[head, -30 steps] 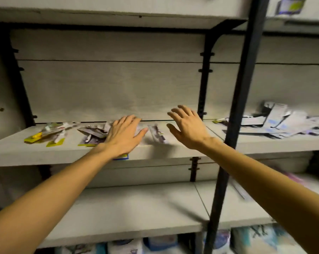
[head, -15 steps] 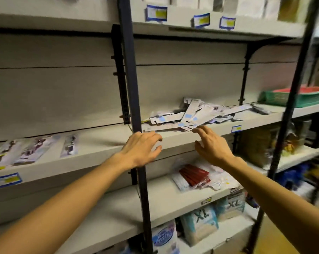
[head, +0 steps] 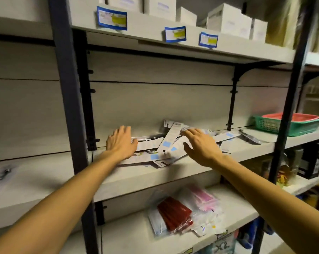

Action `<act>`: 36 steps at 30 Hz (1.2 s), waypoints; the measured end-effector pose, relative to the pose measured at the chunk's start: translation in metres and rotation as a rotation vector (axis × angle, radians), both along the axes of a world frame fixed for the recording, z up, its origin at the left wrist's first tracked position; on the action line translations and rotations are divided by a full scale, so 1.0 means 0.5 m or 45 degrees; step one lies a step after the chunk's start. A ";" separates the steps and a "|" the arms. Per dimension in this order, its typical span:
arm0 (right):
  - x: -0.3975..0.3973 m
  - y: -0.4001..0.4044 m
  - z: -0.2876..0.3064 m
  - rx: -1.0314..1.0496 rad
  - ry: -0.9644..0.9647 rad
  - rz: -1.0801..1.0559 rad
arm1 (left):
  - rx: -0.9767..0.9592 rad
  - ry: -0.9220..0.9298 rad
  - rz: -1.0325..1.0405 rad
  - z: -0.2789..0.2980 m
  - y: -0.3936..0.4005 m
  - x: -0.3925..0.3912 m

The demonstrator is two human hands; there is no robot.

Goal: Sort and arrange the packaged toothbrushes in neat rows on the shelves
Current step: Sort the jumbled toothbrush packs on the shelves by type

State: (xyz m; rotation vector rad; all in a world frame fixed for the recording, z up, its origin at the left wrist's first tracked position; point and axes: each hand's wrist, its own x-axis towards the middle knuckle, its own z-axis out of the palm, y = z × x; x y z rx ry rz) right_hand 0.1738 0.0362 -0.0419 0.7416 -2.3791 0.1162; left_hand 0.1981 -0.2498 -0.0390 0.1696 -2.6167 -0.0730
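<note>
Toothbrush packs [head: 170, 149] lie jumbled on the shelf [head: 155, 177] between our hands. Left hand [head: 121, 144] flat on them, right hand [head: 201, 147] spread above, gripping nothing. No rows here yet; sorting barely begun, we judge.

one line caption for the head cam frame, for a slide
Both open hands, left hand and right hand, reach into a jumbled pile of packaged toothbrushes on the middle shelf.
</note>
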 end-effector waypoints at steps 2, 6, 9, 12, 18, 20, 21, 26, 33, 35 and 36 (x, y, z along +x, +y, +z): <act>-0.049 -0.009 0.023 0.004 0.035 0.025 | 0.068 0.010 0.062 0.005 -0.008 -0.046; -0.145 -0.044 0.044 0.048 0.039 0.071 | 0.079 -0.025 0.136 -0.001 -0.028 -0.115; -0.220 -0.085 0.043 0.068 0.027 0.135 | 0.111 -0.029 0.182 -0.014 -0.051 -0.155; -0.295 -0.135 0.034 0.117 -0.045 0.236 | 0.262 -0.002 0.207 -0.033 -0.085 -0.195; -0.415 -0.220 0.018 0.209 -0.205 0.386 | 0.600 -0.190 0.157 -0.067 -0.143 -0.244; -0.446 -0.234 0.012 0.265 -0.255 0.436 | 0.721 -0.233 0.126 -0.078 -0.158 -0.250; -0.459 -0.239 0.006 0.291 -0.267 0.460 | 0.787 -0.242 0.131 -0.082 -0.162 -0.250; -0.499 -0.237 -0.007 0.304 -0.249 0.590 | 0.916 -0.196 0.130 -0.074 -0.168 -0.256; -0.517 -0.233 0.000 0.113 -0.489 0.615 | 1.071 -0.276 0.127 -0.068 -0.176 -0.262; -0.523 -0.242 0.001 0.054 -0.538 0.608 | 1.045 -0.310 0.119 -0.065 -0.176 -0.259; -0.525 -0.247 0.001 0.071 -0.543 0.597 | 1.023 -0.330 0.103 -0.063 -0.173 -0.256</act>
